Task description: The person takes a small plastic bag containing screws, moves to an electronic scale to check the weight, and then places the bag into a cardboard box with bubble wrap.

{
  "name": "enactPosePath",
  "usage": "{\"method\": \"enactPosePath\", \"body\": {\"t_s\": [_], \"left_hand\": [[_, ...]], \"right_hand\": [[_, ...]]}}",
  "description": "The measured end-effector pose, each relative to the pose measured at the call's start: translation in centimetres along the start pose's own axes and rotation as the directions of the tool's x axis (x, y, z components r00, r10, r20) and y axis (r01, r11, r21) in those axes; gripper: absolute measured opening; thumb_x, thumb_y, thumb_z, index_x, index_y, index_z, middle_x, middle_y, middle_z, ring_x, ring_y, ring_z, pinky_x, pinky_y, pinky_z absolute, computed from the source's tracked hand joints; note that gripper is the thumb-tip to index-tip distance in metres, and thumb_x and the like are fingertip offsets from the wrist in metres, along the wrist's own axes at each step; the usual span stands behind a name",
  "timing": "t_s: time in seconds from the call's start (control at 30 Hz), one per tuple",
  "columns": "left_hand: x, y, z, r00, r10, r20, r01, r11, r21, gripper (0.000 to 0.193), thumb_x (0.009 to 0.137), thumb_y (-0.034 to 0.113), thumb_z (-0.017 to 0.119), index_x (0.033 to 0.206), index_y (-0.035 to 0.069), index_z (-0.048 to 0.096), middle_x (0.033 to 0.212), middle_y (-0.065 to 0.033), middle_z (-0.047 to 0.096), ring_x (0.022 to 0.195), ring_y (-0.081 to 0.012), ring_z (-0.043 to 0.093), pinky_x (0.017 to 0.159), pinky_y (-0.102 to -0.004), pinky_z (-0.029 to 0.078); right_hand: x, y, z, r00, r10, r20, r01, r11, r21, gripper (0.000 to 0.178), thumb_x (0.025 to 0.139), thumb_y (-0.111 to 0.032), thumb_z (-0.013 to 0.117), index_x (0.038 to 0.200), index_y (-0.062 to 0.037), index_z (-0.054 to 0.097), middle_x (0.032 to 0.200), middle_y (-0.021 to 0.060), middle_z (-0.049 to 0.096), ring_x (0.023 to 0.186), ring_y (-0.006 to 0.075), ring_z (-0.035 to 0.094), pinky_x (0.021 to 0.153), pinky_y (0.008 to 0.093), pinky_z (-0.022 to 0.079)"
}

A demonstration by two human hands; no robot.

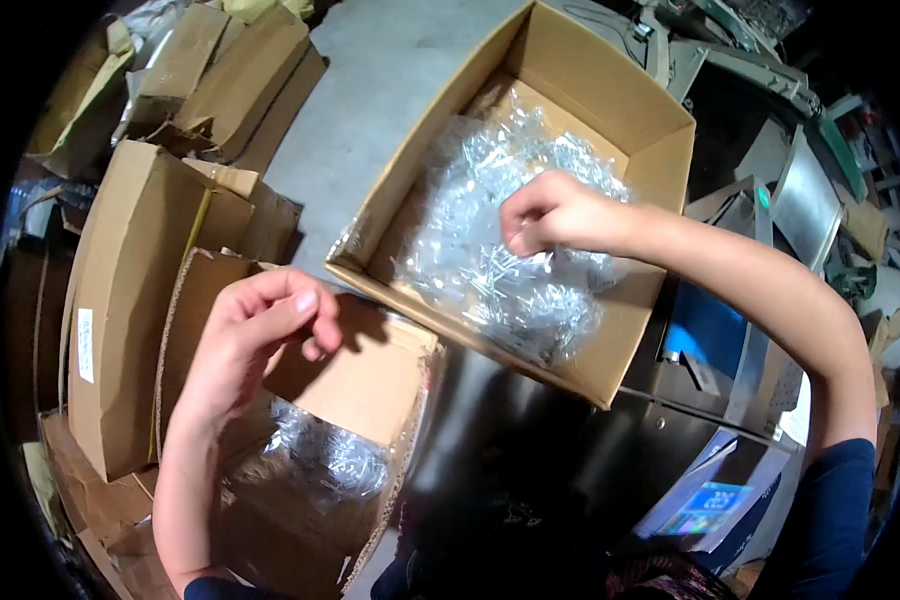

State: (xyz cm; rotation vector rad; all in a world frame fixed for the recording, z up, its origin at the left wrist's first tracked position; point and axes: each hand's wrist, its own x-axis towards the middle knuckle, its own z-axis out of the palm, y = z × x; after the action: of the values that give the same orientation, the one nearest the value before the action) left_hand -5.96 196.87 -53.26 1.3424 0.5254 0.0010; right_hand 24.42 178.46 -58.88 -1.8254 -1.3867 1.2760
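"Dozens of packets, by the look of it. Where are they lying?"

"Most of the clear plastic packets (470, 195) are heaped in the upper cardboard box (610, 75), with thin silvery pieces showing through the film. A smaller batch (345, 462) lies down inside the lower cardboard box (290, 525)."

"And your fingers?"

"My right hand (555, 212) is over the heap, fingers curled in and narrow. Whether they pinch a bit of film, I can't tell. My left hand (275, 325) is raised above the lower box, fingers bent, thumb close alongside them. I see nothing in it, but I can't say whether thumb and finger actually meet."

"How would a packet handle?"

"Light, I'd judge, but dense for its size if those pieces are metal. The film looks thin, slippery and soft, so the load would slump to the bottom. I'd gather a loose upper edge between thumb and finger, not squeeze the middle, where points might prick through."

"What can't you make out?"

"Where one packet ends and the next begins: glare and crumpled film blur them together. What the pieces are, exactly. My right palm is turned from view, and my left forearm covers part of the lower box."
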Motion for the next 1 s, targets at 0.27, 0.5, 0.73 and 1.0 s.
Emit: {"method": "enactPosePath", "body": {"t_s": [0.27, 0.5, 0.73, 1.0], "left_hand": [[3.2, 2.0, 6.4, 0.976, 0.053, 0.212, 0.009, 0.96, -0.28, 0.07, 0.09, 0.023, 0.072, 0.147, 0.005, 0.036, 0.139, -0.014, 0.05, 0.123, -0.024, 0.054, 0.1, -0.0421, 0.051], [2.9, -0.4, 6.9, 0.99, 0.096, 0.104, -0.047, 0.915, -0.401, 0.053, 0.087, 0.005, 0.068, 0.136, 0.003, 0.049, 0.132, -0.0183, 0.056, 0.119, -0.0229, 0.058, 0.099, -0.0396, 0.052], [0.5, -1.2, 4.1, 0.974, 0.221, 0.055, -0.077, 0.543, -0.836, 0.012, 0.074, -0.013, 0.044, 0.072, -0.004, 0.051, 0.147, -0.0354, 0.037, 0.131, -0.0417, 0.048, 0.103, -0.0497, 0.05], [-0.6, -1.4, 2.9, 0.967, 0.256, 0.009, -0.186, 0.725, -0.663, 0.009, 0.081, -0.006, 0.056, 0.077, 0.001, 0.058, 0.138, -0.0281, 0.052, 0.125, -0.0308, 0.056, 0.104, -0.0429, 0.049]], "right_hand": [[-5.6, -8.0, -0.8, 0.982, -0.155, -0.109, 0.187, 0.878, 0.441, 0.012, 0.088, -0.013, 0.073, 0.089, -0.0028, 0.067, 0.081, -0.0019, 0.064, 0.075, 0.004, 0.058, 0.068, 0.02, 0.045], [-5.1, -9.7, 3.1, 0.98, -0.182, -0.076, 0.197, 0.932, 0.304, 0.016, 0.094, -0.015, 0.068, 0.099, 0.0002, 0.066, 0.092, 0.0004, 0.065, 0.085, 0.0061, 0.058, 0.076, 0.0222, 0.047], [-4.5, -10.8, 2.8, 0.971, -0.196, -0.141, 0.235, 0.901, 0.364, 0.016, 0.094, -0.013, 0.067, 0.101, 0.0018, 0.069, 0.096, 0.0067, 0.069, 0.092, 0.0115, 0.063, 0.085, 0.0262, 0.05], [-3.8, -11.3, 4.0, 0.911, -0.379, -0.161, 0.394, 0.916, 0.072, 0.019, 0.091, -0.002, 0.064, 0.109, 0.002, 0.071, 0.104, 0.011, 0.073, 0.099, 0.0172, 0.068, 0.091, 0.0304, 0.052]]}}
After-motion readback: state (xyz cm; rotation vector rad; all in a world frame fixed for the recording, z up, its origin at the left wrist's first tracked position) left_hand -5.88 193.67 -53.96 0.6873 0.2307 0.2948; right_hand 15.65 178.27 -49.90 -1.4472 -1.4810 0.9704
